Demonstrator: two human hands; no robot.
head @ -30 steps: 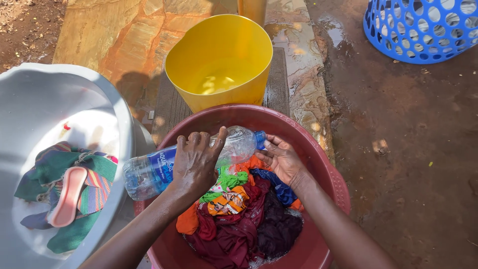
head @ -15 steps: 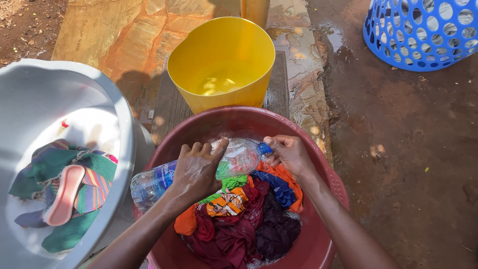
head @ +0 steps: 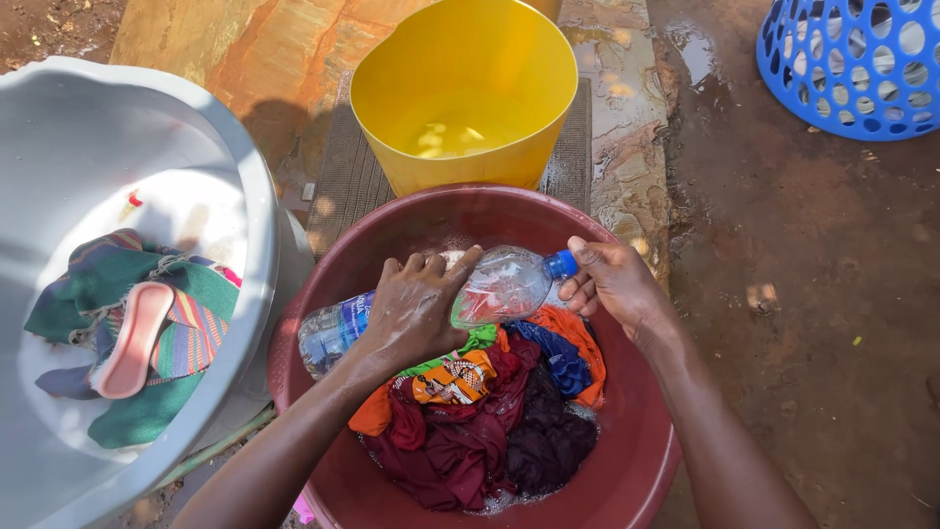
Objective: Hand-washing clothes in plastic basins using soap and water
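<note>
Outdoors, on damp brown earth beside a strip of tan and orange stone paving, several wash vessels stand close together in patchy sunlight. A dark ribbed mat (head: 338,176) lies on the paving under the yellow bucket (head: 470,69), which holds a shallow pool of yellowish water. Just in front of it, rims almost touching, sits a dark red basin (head: 646,460) filled with wet clothes (head: 480,421) — maroon, orange, blue, green and a printed piece — lying in soapy water.

Over the basin a clear plastic bottle (head: 499,286) lies roughly on its side, its blue cap pointing right and slightly up, its base end poking out past the left wrist. The left hand (head: 416,313) lies over the bottle's middle, grip wrapped around it, fingers pressed on the upper side. The right hand (head: 617,284) is at the cap end, thumb and fingertips closed around the blue cap (head: 561,264). Both forearms come in from the bottom edge.

To the left stands a large white tub (head: 245,196), just beside the red basin. Inside it rests a bundle of striped green cloth (head: 147,392) with a pink brush-like thing (head: 132,338) on top. At the upper right corner — well apart from the hands — is a blue perforated laundry basket (head: 862,69).
</note>
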